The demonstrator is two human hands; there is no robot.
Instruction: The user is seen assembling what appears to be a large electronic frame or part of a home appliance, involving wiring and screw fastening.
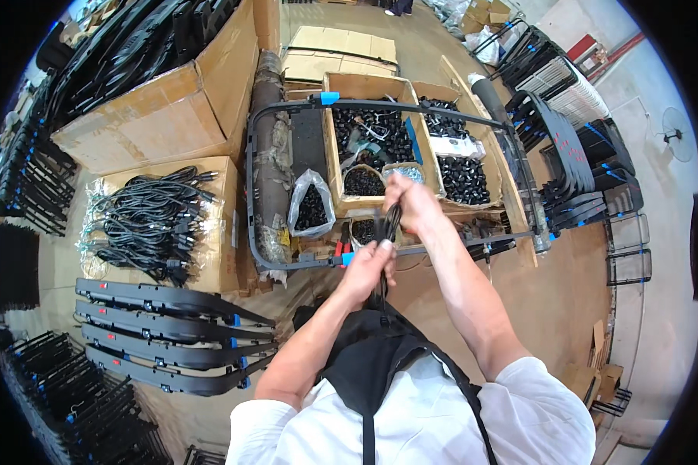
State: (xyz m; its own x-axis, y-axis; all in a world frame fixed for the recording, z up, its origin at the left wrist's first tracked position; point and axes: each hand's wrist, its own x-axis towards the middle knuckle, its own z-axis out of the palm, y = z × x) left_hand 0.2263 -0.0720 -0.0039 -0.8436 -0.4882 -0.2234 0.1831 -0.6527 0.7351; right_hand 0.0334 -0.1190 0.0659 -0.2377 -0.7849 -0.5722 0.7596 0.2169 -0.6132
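Note:
Close in front of my chest, my left hand [367, 273] is closed around a bundle of thin black cords [382, 231], which hangs down over my black apron [372, 353]. Just above and to the right, my right hand [413, 204] has its fingers closed on the upper part of the same bundle; motion blurs it slightly. Both hands are over the near side of a black tubular frame [251, 221] with blue tape pieces. Beneath my right hand are a small tub of silvery hardware [404, 173] and a tub of small dark parts [363, 183].
Wooden bins [327, 132] of black plastic parts stand beyond the frame, by a clear bag [325, 209] of dark pieces. On the left, a carton [226, 225] carries coiled black power cords [151, 221]. Several curved black bars [159, 337] lie nearer. Stacked frames [551, 147] stand right.

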